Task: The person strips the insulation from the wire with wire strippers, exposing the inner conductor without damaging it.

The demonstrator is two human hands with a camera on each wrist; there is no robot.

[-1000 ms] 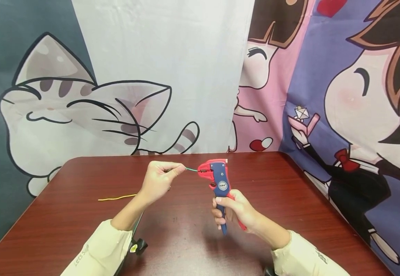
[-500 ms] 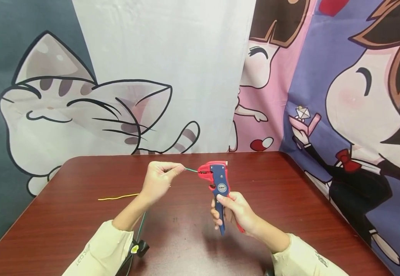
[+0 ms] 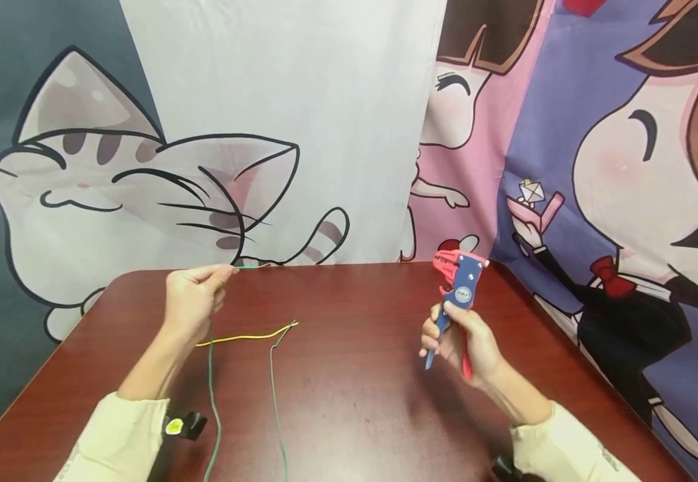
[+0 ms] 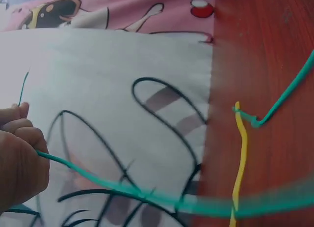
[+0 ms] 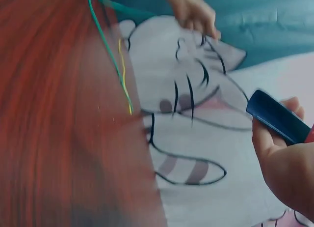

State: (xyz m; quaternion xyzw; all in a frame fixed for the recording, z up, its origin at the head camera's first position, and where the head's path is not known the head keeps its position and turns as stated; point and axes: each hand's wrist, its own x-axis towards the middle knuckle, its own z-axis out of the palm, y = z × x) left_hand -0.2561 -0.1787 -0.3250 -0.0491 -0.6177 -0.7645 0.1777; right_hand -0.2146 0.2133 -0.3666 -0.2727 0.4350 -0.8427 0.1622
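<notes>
Pinching the green wire (image 4: 113, 185) near one end, the left hand (image 3: 193, 298) hung above the left side of the table (image 3: 361, 408), its fingers bent tight and a short tip jutting out to the right. The right hand (image 3: 480, 343) grasped a red-and-blue wire stripper (image 3: 466, 278) by its handles, well apart from that tip, and nothing showed between the jaws. The very end of the tip looked thinner and paler than the green length, though whether it was bare could not be told for certain; if it was, fine strands there seemed liable to bend or fray, most likely from a knock or a careless twist of the pinch. Little of the end stood clear of the fingertips, so a slight loosening might have lost it, with the weight of the slack, hanging run as the cause. Snagging looked the likelier trouble: a second green strand (image 4: 287, 90) lay with its kinked end across the tip of the yellow wire (image 4: 244, 143), and in the head view the hanging run crossed the yellow wire too. Whether both green lengths were one piece could not be told; if so, a sideways pull could have dragged the yellow wire along. The stripper, tilted and held up off the tabletop, risked a fall if the grip slackened.
</notes>
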